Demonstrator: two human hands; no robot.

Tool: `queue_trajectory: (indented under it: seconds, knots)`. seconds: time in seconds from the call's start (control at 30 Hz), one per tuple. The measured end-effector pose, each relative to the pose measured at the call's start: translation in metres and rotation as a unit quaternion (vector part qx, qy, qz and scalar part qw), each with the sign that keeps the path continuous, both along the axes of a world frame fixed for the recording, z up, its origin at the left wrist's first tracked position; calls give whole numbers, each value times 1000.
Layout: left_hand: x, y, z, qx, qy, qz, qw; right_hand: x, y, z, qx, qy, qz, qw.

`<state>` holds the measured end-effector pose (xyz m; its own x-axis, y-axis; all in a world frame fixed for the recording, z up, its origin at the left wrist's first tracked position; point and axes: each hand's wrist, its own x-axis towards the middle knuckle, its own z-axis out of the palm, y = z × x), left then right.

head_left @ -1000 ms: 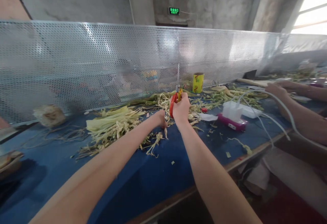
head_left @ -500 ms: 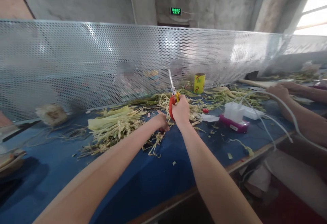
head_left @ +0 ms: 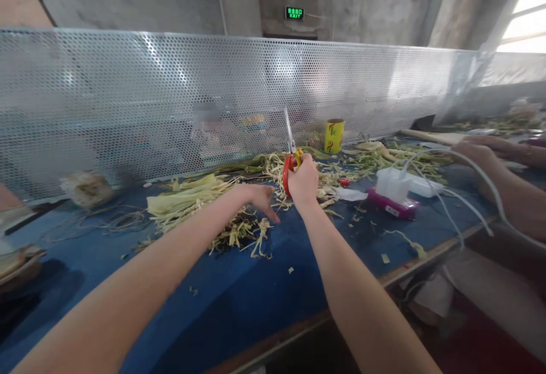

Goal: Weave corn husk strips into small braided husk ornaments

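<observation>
sign: green "EXIT" sign (head_left: 294, 13) — on far wall | other labels — too blurred to read

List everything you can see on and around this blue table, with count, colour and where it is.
scissors: one, red and yellow handles, in the right hand, blades pointing up
husk strips: one loose pile, pale yellow-green, table middle, under the left hand
can: one, yellow, by the screen
box: one, magenta, right of the scissors
white container: one, on top of the box
table: one, blue top
perforated screen: one, silver, behind the table
exit sign: one, green, back wall
co-worker's arms: two, far right
left hand: open, fingers spread over the strips
right hand: closed on the scissors
</observation>
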<state>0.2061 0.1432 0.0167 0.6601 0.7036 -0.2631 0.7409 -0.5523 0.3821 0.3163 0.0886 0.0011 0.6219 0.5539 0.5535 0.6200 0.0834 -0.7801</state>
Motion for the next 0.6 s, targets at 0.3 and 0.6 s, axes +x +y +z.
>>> queue_trajectory:
  seconds: [0.3,0.6]
  knots:
    - [-23,-15,31,-2,-3,-10,1000,-4,-2,-2,-1,-7,5,1000]
    - [-139,14,57,104,-43,240,964,-15,0,-4,-67,-54,20,996]
